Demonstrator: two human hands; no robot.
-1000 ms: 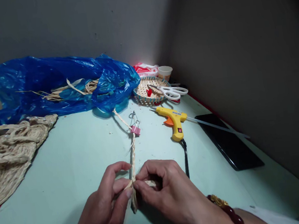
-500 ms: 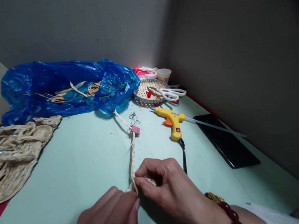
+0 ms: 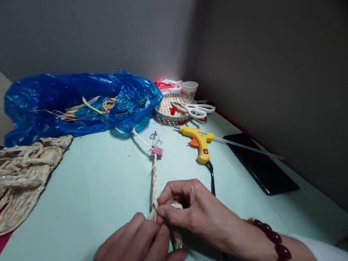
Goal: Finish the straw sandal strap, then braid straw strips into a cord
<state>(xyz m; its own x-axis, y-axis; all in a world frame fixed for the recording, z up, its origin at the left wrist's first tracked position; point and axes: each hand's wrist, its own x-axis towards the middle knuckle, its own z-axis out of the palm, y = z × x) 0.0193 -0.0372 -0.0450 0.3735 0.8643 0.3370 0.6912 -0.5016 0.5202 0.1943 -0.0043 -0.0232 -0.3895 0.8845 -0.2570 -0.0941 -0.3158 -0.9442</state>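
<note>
A pale straw braid (image 3: pixel 155 178) runs from the blue bag down to my hands, gripped partway by a pink binder clip (image 3: pixel 157 151). My right hand (image 3: pixel 192 208) pinches the lower end of the braid between thumb and forefinger; a loose strand (image 3: pixel 177 237) hangs below it. Close beside it on the left, my left hand (image 3: pixel 134 248) is curled with its fingers bent at the strands, its thumb pointing right. What lies inside the left fingers is mostly hidden, though a pale strand shows at their upper edge.
A blue plastic bag (image 3: pixel 38 100) with straw lies at the back. Woven straw slippers (image 3: pixel 26 185) are at left. To the right are a yellow glue gun (image 3: pixel 201 144) with a cord, a black tablet-like slab (image 3: pixel 259 162), and a basket (image 3: pixel 172 116) holding white-handled scissors (image 3: pixel 198 110).
My left hand has shifted slightly right and its thumb has swung outward to the right. A loose strand now shows hanging beneath my right hand, which keeps its pinch on the braid.
</note>
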